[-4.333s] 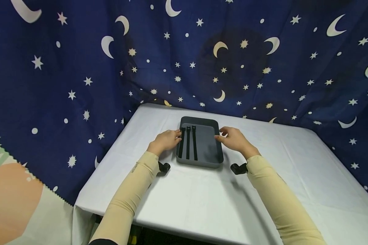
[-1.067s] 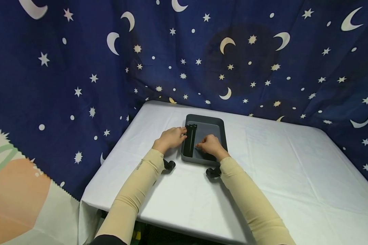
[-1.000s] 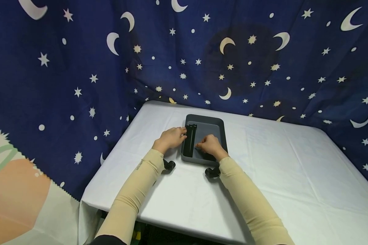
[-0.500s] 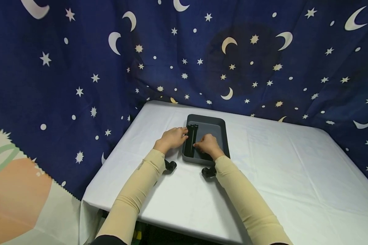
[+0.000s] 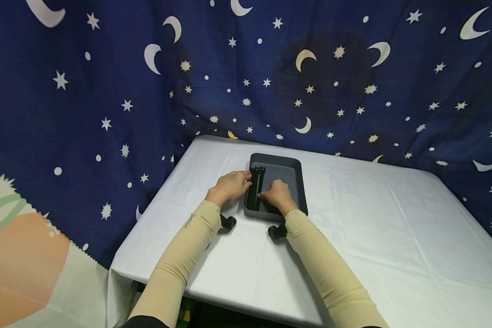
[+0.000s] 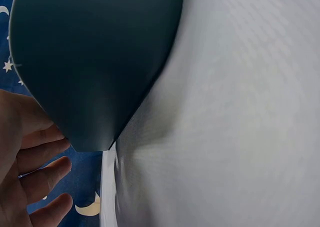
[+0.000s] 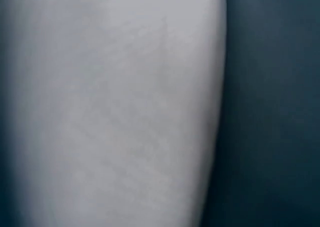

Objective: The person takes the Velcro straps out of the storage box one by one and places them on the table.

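Observation:
A shallow dark grey tray (image 5: 287,171) lies on the white-covered table. Black straps, which look like cable ties with slotted heads (image 5: 263,170), lie lengthwise along its left side, close together. My left hand (image 5: 229,186) is at the tray's left wall, fingertips at the rim. In the left wrist view, its fingers (image 6: 47,179) are spread and loosely bent beside the wall (image 6: 95,62). My right hand (image 5: 278,195) is inside the tray, its fingers curled and apparently pinching the rightmost strap at mid-length. The right wrist view shows the tray wall (image 7: 272,112) but no fingers.
White cloth (image 5: 373,218) covers the table to either side of the tray. Behind it hangs a dark blue curtain (image 5: 229,68) with moons and stars. A black wrist mount (image 5: 228,222) sits below the left hand, another (image 5: 276,231) below the right.
The straps, spread apart at first, now lie bunched to the left. My right hand has left the tray's right rim and moved inside to the rightmost strap. My left hand has hardly moved.

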The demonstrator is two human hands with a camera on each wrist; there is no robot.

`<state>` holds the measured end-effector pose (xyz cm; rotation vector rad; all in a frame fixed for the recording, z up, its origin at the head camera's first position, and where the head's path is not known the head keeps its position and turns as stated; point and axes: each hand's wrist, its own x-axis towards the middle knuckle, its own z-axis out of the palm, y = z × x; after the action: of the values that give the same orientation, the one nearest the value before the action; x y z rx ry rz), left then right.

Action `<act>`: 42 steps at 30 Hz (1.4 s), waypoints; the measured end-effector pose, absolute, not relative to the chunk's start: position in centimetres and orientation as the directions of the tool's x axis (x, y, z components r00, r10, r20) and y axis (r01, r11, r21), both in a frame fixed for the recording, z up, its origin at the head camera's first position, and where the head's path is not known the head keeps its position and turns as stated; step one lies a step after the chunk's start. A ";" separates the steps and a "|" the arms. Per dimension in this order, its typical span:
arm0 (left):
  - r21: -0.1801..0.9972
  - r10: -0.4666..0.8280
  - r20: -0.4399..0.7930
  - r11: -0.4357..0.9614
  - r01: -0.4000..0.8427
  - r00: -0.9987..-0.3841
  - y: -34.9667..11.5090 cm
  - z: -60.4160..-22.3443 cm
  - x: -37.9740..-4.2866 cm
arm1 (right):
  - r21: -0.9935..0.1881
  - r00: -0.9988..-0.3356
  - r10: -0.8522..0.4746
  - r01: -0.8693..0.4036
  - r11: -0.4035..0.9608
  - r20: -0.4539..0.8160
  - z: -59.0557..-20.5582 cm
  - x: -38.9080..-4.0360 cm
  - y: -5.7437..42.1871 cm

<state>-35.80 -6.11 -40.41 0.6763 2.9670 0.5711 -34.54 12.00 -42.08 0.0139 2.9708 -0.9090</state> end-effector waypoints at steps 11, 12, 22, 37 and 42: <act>0.370 0.435 0.052 0.828 0.422 -0.899 -6.1 -40.6 -35.9 | -0.552 -0.998 0.023 0.056 0.832 -0.066 -41.7 -34.4 12.1; 0.371 0.436 0.053 0.827 0.423 -0.899 -6.1 -40.6 -35.9 | -0.555 -0.997 0.028 0.062 0.830 -0.069 -41.6 -34.4 12.1; 0.377 0.437 0.049 0.824 0.422 -0.898 -6.1 -40.6 -35.9 | -0.547 -0.994 0.040 0.088 0.833 -0.099 -41.1 -34.3 12.2; 0.369 0.433 0.056 0.828 0.422 -0.899 -6.0 -40.4 -35.9 | -0.531 -0.974 0.079 0.184 0.827 -0.214 -40.5 -34.2 12.1; 0.373 0.441 0.053 0.824 0.427 -0.896 -6.0 -40.4 -35.7 | -0.537 -0.970 0.086 0.200 0.819 -0.229 -40.7 -34.1 12.0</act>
<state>-35.73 -5.98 -40.41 0.7056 2.9657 0.5942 -34.14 12.04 -40.73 0.2232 2.8088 -0.8610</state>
